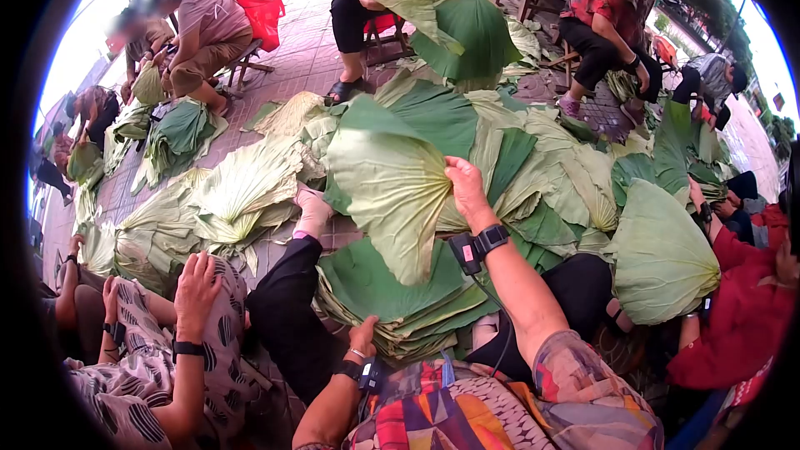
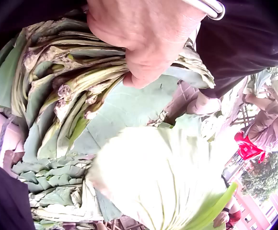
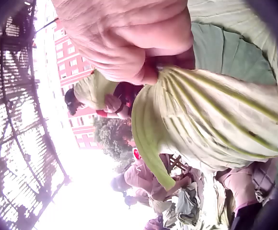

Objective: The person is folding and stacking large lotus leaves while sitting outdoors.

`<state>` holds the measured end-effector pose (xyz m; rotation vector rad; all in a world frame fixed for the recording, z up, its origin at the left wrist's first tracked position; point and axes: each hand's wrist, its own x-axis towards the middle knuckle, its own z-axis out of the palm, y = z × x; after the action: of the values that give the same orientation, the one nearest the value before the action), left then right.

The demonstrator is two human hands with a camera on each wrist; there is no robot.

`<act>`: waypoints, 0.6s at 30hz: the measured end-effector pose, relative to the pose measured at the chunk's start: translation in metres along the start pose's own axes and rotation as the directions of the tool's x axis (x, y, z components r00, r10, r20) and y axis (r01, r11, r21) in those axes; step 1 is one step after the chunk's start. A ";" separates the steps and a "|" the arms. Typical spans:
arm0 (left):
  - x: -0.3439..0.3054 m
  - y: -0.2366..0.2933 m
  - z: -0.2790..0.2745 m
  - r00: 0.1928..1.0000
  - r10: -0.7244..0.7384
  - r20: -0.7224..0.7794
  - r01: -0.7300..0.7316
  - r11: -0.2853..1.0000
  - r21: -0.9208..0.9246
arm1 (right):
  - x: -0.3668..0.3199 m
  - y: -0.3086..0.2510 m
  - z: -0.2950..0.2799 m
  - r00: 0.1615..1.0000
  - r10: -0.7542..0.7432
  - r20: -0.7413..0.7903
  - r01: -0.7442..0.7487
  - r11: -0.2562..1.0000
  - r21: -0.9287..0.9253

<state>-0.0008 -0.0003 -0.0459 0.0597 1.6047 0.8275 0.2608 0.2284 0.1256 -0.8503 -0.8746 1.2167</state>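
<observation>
My right hand pinches a large pale lotus leaf at the point where its veins meet. The leaf hangs spread out to the left, with a fold along its upper edge. In the right wrist view, raised veins fan out across the leaf from under the fingers. Below it, between the legs, lies a thick stack of folded green lotus leaves. My left hand grips the near left edge of this stack, thumb on the top leaf. Stem ends bunch along the stack's side in the left wrist view.
A long heap of loose lotus leaves spreads across the paving ahead. A person opposite holds a dark green leaf. On the right, a person in red sleeves has a pale leaf; a patterned sleeve and raised hand are close on the left.
</observation>
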 end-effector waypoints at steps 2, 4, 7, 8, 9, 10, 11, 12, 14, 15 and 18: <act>-0.010 0.004 0.003 1.000 -0.005 0.002 0.005 1.000 -0.011 | 0.007 0.003 -0.026 0.985 0.076 -0.156 -0.048 0.983 0.177; -0.010 0.005 0.002 1.000 -0.015 -0.006 0.015 1.000 -0.011 | 0.011 0.021 -0.055 0.967 0.081 -0.240 -0.026 0.974 0.224; -0.008 0.004 0.001 1.000 -0.005 0.003 0.005 0.999 -0.049 | -0.002 0.040 -0.083 0.828 0.195 -0.526 -0.148 0.980 0.131; -0.011 0.005 0.002 1.000 -0.015 -0.009 0.015 0.999 -0.050 | -0.007 0.048 -0.091 0.794 0.246 -0.556 -0.210 0.969 0.129; -0.009 0.004 0.002 1.000 -0.013 -0.012 0.013 0.999 -0.046 | -0.013 0.057 -0.101 0.757 0.295 -0.583 -0.272 0.954 0.130; -0.006 0.002 0.001 1.000 -0.029 -0.013 0.028 0.998 -0.049 | -0.018 0.073 -0.121 0.768 0.357 -0.531 -0.294 0.934 0.202; -0.003 0.002 0.000 0.999 -0.044 -0.014 0.043 0.998 -0.054 | -0.021 0.085 -0.134 0.778 0.415 -0.472 -0.319 0.908 0.271; -0.002 0.003 -0.002 0.999 -0.043 -0.018 0.042 0.998 -0.053 | -0.025 0.087 -0.135 0.713 0.476 -0.515 -0.354 0.878 0.322; -0.001 0.002 -0.002 0.997 -0.077 -0.010 0.077 0.997 -0.009 | -0.029 0.091 -0.134 0.707 0.456 -0.541 -0.342 0.889 0.304; -0.004 0.003 -0.001 0.997 -0.080 -0.010 0.080 0.997 -0.008 | -0.030 0.099 -0.138 0.702 0.432 -0.567 -0.328 0.902 0.282; -0.011 0.005 0.002 1.000 -0.011 0.005 0.011 0.999 -0.032 | -0.037 0.107 -0.123 0.768 0.399 -0.501 -0.401 0.910 0.108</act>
<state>0.0017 -0.0006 -0.0334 0.0300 1.5850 0.8442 0.3231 0.1983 -0.0260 -1.3402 -0.2570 1.2563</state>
